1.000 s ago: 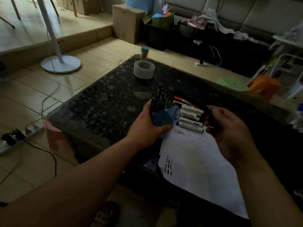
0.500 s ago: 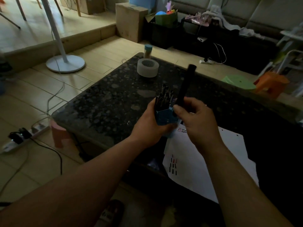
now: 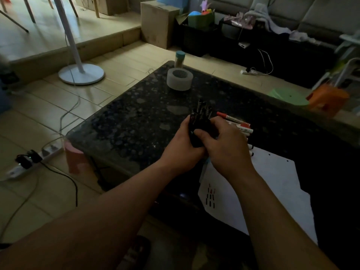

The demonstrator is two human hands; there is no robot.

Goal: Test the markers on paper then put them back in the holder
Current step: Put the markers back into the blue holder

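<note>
L hand (image 3: 182, 151) grips the holder (image 3: 195, 140) at the paper (image 3: 272, 184) far edge, over the bench (image 3: 132, 121). Dark markers (image 3: 202, 112) stick up out of it. R hand (image 3: 226, 145) is curled vs the holder's front, thumb across. I can't tell if it grips holder or a marker. Loose markers (image 3: 236, 124) lie on the bench just behind R hand. Test strokes (image 3: 210, 195) show near the paper's front corner.

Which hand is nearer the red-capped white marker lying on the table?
Right. The right hand lies beside the red-capped white marker; the left hand is farther left, beyond the upright black markers.
</note>
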